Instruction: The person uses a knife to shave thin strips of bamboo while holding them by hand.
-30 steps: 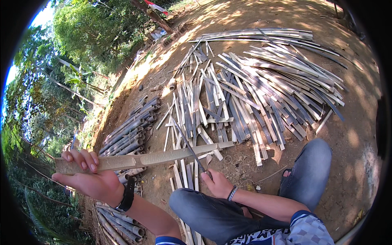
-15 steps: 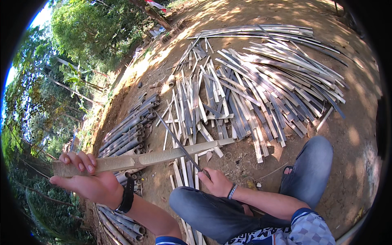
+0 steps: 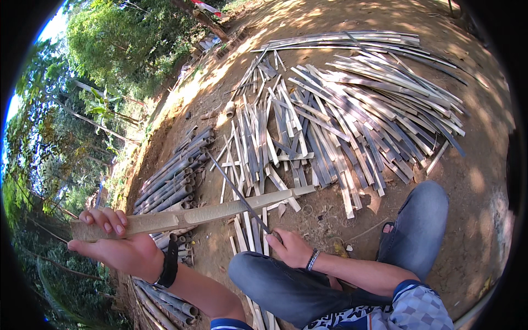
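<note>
A long split bamboo slat (image 3: pixel 212 212) slants across the view from the left toward the middle, its pale inner face and node marks showing. My left hand (image 3: pixel 118 242) is closed on its near-left end, fingers over the top edge and thumb along the underside. In my right hand (image 3: pixel 289 248) is the handle of a long, narrow, dark-bladed knife (image 3: pixel 240 193). Its blade points up and to the left, crossing over the slat. Whether the edge touches the bamboo I cannot tell. My right hand is above my bent leg.
A big fanned pile of split bamboo strips (image 3: pixel 363 115) covers the ground ahead. Uncut bamboo tubes (image 3: pixel 176 179) are stacked at left, with more poles (image 3: pixel 165 300) below my left forearm. My bent knees (image 3: pixel 423 214) are close by. Trees (image 3: pixel 121 44) stand beyond the dirt slope.
Both hands, the slat and the knife hold almost the same places. A small yellowish-brown thing now shows on the ground beyond my right wrist.
</note>
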{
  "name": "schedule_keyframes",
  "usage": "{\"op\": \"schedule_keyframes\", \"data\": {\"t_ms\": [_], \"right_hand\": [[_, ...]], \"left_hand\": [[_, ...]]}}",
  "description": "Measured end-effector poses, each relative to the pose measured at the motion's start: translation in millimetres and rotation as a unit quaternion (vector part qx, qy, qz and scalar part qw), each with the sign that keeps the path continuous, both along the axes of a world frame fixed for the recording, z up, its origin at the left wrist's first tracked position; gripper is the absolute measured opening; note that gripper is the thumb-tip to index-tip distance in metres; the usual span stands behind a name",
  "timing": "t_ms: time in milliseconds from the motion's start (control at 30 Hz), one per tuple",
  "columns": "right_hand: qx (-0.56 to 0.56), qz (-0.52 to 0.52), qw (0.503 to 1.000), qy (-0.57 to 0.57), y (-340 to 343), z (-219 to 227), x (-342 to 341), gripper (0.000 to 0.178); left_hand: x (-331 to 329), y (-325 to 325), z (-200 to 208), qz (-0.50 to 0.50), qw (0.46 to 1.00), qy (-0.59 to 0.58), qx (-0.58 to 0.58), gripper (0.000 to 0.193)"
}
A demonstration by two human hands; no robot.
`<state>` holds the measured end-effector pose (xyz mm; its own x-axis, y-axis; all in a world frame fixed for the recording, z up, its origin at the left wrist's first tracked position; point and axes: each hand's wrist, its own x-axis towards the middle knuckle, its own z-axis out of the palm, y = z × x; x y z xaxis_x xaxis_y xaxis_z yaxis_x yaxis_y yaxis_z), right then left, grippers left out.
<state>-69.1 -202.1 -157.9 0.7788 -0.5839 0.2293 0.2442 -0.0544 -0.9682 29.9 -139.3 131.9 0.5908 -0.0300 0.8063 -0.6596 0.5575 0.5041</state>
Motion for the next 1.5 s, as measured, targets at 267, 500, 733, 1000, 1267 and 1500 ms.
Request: {"op": "schedule_keyframes", "data": {"t_ms": [267, 500, 733, 1000, 1267, 1500], "right_hand": [[-0.021, 0.057, 0.997, 0.041, 3, 17, -9, 0.042], [-0.02, 0.081, 0.994, 0.072, 17, 9, -17, 0.044], [0.014, 0.142, 0.987, 0.078, 32, 14, -16, 0.045], [0.012, 0.118, 0.99, 0.08, 20, 23, -13, 0.047], [0.016, 0.081, 0.996, 0.046, 31, -16, -7, 0.047], [-0.025, 0.129, 0.99, 0.055, 41, -13, 7, 0.044]], "left_hand": [[3, 2, 3, 0.005, 1.0, 0.012, -0.018, 0.05], [1, 48, 9, -0.044, 0.999, -0.01, 0.008, 0.049], [5, 41, 4, 0.049, 0.997, 0.06, 0.006, 0.049], [20, 28, -16, 0.06, 0.994, 0.087, -0.036, 0.05], [27, 37, -20, 0.078, 0.995, 0.066, -0.022, 0.049], [44, 60, -26, 0.124, 0.989, 0.076, -0.024, 0.051]]}}
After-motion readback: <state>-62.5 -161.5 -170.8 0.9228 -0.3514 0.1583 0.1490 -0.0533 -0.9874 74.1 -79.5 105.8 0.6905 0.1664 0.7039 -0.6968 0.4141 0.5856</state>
